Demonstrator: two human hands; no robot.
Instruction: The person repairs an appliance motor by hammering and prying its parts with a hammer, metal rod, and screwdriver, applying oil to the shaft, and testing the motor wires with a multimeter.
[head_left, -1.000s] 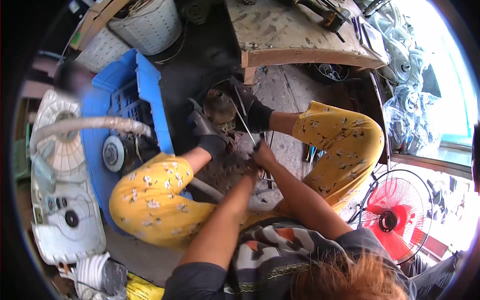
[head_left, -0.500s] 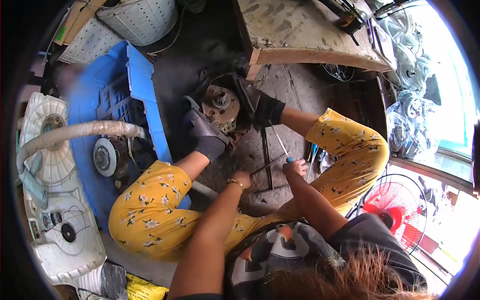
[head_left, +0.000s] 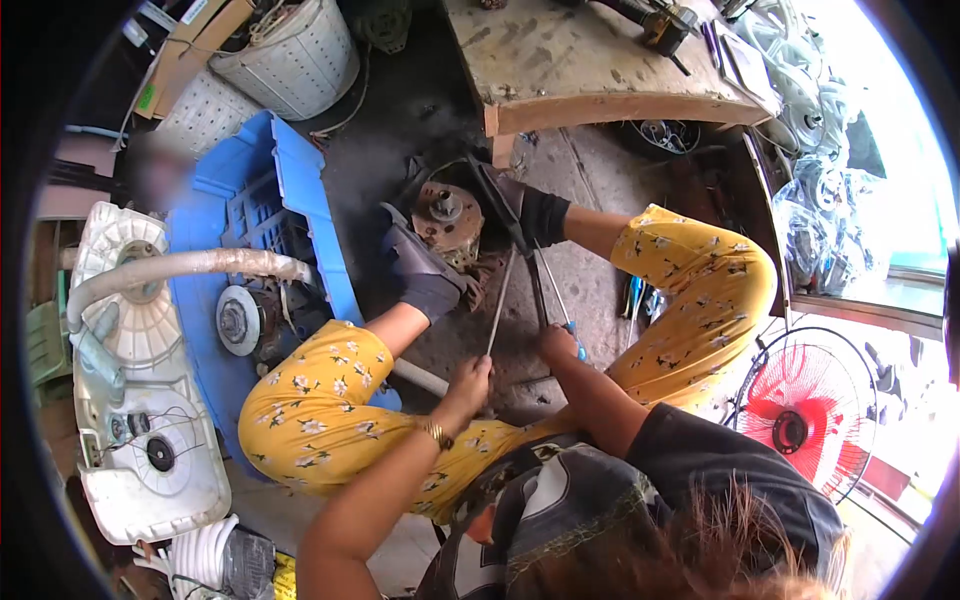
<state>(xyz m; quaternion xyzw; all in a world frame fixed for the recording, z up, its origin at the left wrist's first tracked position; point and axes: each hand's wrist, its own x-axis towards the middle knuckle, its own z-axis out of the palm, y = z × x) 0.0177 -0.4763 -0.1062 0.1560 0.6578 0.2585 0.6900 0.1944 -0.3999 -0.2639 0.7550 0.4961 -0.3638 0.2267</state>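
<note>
Just ahead of both hands, on the dark floor, a rusty motor (head_left: 447, 222) sits braced between the person's two dark-socked feet. The left hand (head_left: 468, 381) is clenched around the lower end of a thin metal rod (head_left: 499, 300), which runs up and away from the hand toward the motor's base. The right hand (head_left: 556, 343), just beside the left and slightly farther forward, grips a screwdriver (head_left: 556, 296) by its blue handle; the shaft points from the hand toward the motor. Rod and screwdriver shaft converge near the motor; whether the tips touch it cannot be told.

To the left of the left hand, beyond the knee, lies a blue plastic housing (head_left: 283, 185) with a pulley (head_left: 239, 320) and a corrugated hose (head_left: 190, 265). To the right of the right hand stands a red fan (head_left: 810, 425). Far ahead of the hands is a wooden workbench (head_left: 590, 65).
</note>
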